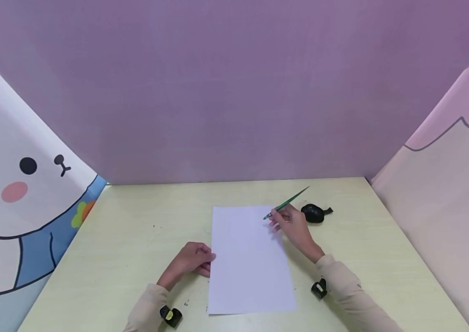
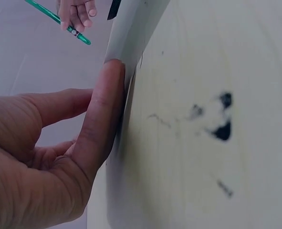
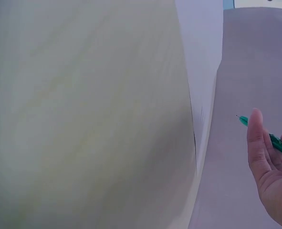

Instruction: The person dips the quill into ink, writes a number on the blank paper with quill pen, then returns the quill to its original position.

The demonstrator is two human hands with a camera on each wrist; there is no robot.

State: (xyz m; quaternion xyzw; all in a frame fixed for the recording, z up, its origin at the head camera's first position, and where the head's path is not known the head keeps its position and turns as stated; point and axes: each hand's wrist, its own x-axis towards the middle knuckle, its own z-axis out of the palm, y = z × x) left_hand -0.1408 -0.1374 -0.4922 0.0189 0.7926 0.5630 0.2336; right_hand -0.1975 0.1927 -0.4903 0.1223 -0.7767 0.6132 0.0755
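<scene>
A white sheet of paper (image 1: 246, 267) lies lengthwise on the table in front of me. My left hand (image 1: 192, 258) holds the sheet's left edge, thumb tip over the margin and the other fingertips hidden at the edge. In the left wrist view one finger (image 2: 102, 112) runs along the paper's side, low over the tabletop. Above the paper's upper right corner, my right hand (image 1: 290, 224) pinches a green pen (image 1: 293, 198). Its tip points left and down toward the sheet, and its tapered end slants up to the right. In the right wrist view the pen's point (image 3: 242, 119) sticks out past the fingertips.
Just right of the right hand sits a rounded black object (image 1: 313, 213) with a short flat tail. The pale table (image 1: 143, 240) bears small dark marks (image 2: 223, 130) left of the paper. A purple panel (image 1: 234, 92) rises behind, with printed panels on both sides.
</scene>
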